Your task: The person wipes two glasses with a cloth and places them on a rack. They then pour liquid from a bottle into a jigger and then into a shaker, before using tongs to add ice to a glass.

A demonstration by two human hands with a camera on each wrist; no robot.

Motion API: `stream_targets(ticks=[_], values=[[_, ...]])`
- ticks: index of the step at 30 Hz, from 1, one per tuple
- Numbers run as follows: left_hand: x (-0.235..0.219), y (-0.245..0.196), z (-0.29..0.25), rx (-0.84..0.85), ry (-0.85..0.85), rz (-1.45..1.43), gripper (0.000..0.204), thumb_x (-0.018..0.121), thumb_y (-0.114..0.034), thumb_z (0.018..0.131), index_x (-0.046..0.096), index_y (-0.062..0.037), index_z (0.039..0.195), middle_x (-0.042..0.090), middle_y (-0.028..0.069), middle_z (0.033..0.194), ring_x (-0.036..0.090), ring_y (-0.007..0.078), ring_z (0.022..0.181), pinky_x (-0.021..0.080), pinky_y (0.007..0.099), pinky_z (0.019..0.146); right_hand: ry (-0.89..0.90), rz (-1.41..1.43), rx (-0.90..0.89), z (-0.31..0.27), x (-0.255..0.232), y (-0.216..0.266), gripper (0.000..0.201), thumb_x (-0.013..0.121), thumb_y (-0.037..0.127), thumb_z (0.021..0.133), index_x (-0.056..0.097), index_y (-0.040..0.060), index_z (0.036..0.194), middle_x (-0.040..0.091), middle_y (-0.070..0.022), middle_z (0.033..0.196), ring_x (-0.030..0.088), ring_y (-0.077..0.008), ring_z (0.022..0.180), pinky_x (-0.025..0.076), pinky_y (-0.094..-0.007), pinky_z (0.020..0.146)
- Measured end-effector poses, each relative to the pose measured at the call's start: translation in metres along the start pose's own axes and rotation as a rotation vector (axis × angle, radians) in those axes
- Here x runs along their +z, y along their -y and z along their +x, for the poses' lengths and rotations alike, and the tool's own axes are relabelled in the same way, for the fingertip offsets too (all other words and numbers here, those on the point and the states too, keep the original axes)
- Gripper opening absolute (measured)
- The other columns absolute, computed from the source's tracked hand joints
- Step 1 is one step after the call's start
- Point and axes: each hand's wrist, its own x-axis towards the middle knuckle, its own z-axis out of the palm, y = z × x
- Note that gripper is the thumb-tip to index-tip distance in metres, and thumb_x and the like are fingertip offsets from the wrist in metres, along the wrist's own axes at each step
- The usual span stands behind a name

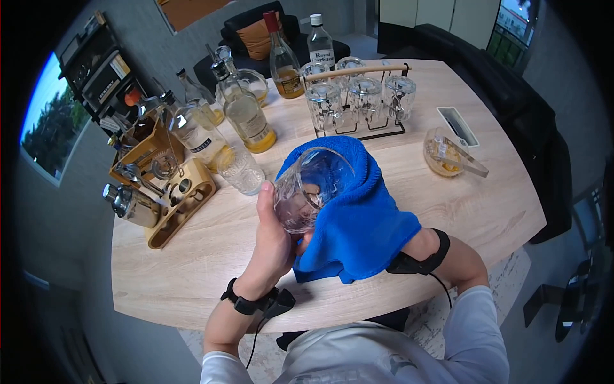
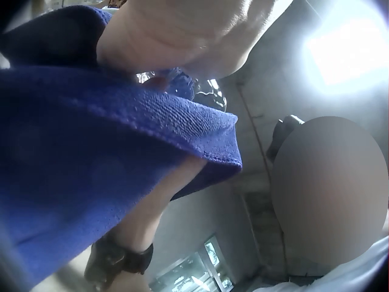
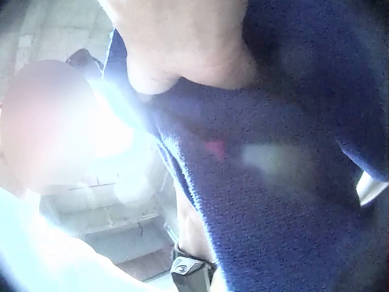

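Observation:
A clear patterned drinking glass [image 1: 295, 201] is tilted over the front of the table, its mouth facing up. My left hand [image 1: 274, 238] grips it from the left, thumb up along its side near the rim. A blue cloth [image 1: 368, 237] wraps the far and right sides of the glass and hangs below it. Most of my right hand [image 3: 182, 52] is covered by the cloth in the head view; it holds the cloth against the glass from the right, with its fingers hidden. In the left wrist view the cloth [image 2: 115, 152] hangs beneath the left hand [image 2: 188, 36].
Left of the glass stand another patterned glass [image 1: 241, 170], several liquor bottles [image 1: 246, 118] and a wooden bar-tool stand [image 1: 182, 201] with a shaker [image 1: 131, 205]. Behind is a rack [image 1: 377, 136] of upturned glasses. At the right are a glass bowl [image 1: 441, 160] with tongs [image 1: 470, 165] and a table socket [image 1: 458, 127].

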Motion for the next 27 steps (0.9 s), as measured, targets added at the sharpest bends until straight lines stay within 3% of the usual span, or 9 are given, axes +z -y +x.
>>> stream_targets(ticks=[1, 4, 7, 9, 16, 18, 23, 26, 27], values=[[0.001, 0.0, 0.0, 0.014, -0.013, -0.008, 0.083, 0.025, -0.073, 0.092, 0.056, -0.0009, 0.117, 0.066, 0.0107, 0.103, 0.062, 0.0202, 0.096, 0.05, 0.033, 0.089, 0.001, 0.005, -0.001, 0.0, 0.0, 0.0, 0.044, 0.075, 0.021, 0.083, 0.061, 0.0021, 0.12, 0.067, -0.0109, 0.109, 0.064, -0.0195, 0.098, 0.051, -0.0298, 0.091], [0.004, -0.008, -0.003, 0.061, -0.01, -0.007, 0.077, 0.021, -0.069, 0.095, 0.061, -0.005, 0.106, 0.063, 0.0038, 0.072, 0.044, 0.0093, 0.046, 0.03, 0.0233, 0.039, -0.058, -0.013, -0.012, -0.001, -0.003, 0.002, 0.045, 0.075, 0.023, 0.082, 0.061, 0.0022, 0.12, 0.066, -0.011, 0.109, 0.063, -0.0199, 0.098, 0.05, -0.0301, 0.091], [0.001, -0.018, -0.004, -0.068, -0.008, 0.048, 0.082, 0.028, -0.076, 0.09, 0.057, -0.0017, 0.109, 0.065, 0.0057, 0.083, 0.053, 0.0085, 0.051, 0.04, 0.019, 0.039, -0.177, -0.055, -0.05, 0.001, -0.006, 0.002, 0.047, 0.076, 0.025, 0.082, 0.06, 0.0022, 0.12, 0.066, -0.0111, 0.11, 0.063, -0.0202, 0.099, 0.05, -0.0305, 0.092], [0.006, -0.018, -0.002, -0.028, -0.023, 0.035, 0.083, 0.028, -0.076, 0.089, 0.056, -0.0001, 0.107, 0.062, 0.0045, 0.077, 0.044, 0.006, 0.04, 0.026, 0.0171, 0.029, -0.266, -0.084, -0.077, 0.002, -0.009, 0.002, 0.048, 0.076, 0.026, 0.081, 0.06, 0.0023, 0.12, 0.066, -0.0112, 0.11, 0.063, -0.0205, 0.1, 0.05, -0.0307, 0.093], [-0.011, -0.012, 0.008, -0.071, 0.098, -0.03, 0.085, 0.027, -0.075, 0.09, 0.056, 0.0029, 0.108, 0.062, 0.0051, 0.078, 0.043, 0.0056, 0.039, 0.026, 0.0168, 0.028, -0.381, -0.113, -0.138, 0.009, -0.016, 0.006, 0.053, 0.077, 0.03, 0.08, 0.059, 0.0024, 0.121, 0.065, -0.0114, 0.111, 0.063, -0.0214, 0.102, 0.049, -0.0315, 0.094], [-0.021, -0.013, 0.011, -0.167, 0.233, -0.236, 0.083, 0.029, -0.074, 0.091, 0.056, 0.003, 0.11, 0.066, 0.0084, 0.088, 0.056, 0.0108, 0.051, 0.043, 0.0202, 0.039, -0.357, -0.125, -0.154, 0.01, -0.011, 0.01, 0.054, 0.078, 0.031, 0.08, 0.059, 0.0024, 0.121, 0.064, -0.0115, 0.112, 0.062, -0.0216, 0.103, 0.049, -0.0317, 0.095], [0.002, -0.004, 0.006, 0.012, -0.026, 0.013, 0.072, 0.024, -0.068, 0.096, 0.062, -0.0063, 0.104, 0.064, 0.0009, 0.078, 0.048, 0.0073, 0.053, 0.032, 0.0201, 0.041, -0.403, -0.147, -0.209, 0.018, -0.002, 0.012, 0.057, 0.079, 0.034, 0.079, 0.058, 0.0025, 0.122, 0.064, -0.0117, 0.112, 0.062, -0.0222, 0.104, 0.048, -0.0322, 0.096], [0.0, 0.004, 0.006, 0.174, -0.02, 0.031, 0.071, 0.028, -0.06, 0.1, 0.05, 0.0006, 0.131, 0.062, 0.0145, 0.121, 0.062, 0.0222, 0.107, 0.049, 0.0357, 0.096, -0.383, -0.145, -0.145, 0.016, -0.003, 0.004, 0.061, 0.079, 0.035, 0.078, 0.056, 0.0027, 0.124, 0.062, -0.0125, 0.115, 0.061, -0.0229, 0.107, 0.048, -0.0328, 0.097], [-0.004, 0.008, 0.007, 0.174, -0.02, 0.031, 0.071, 0.028, -0.06, 0.1, 0.05, 0.0006, 0.131, 0.062, 0.0145, 0.121, 0.062, 0.0222, 0.107, 0.049, 0.0357, 0.096, -0.364, -0.15, -0.1, 0.015, -0.004, -0.002, 0.063, 0.078, 0.035, 0.078, 0.054, 0.0028, 0.126, 0.06, -0.0132, 0.118, 0.06, -0.0233, 0.108, 0.048, -0.0331, 0.097]])
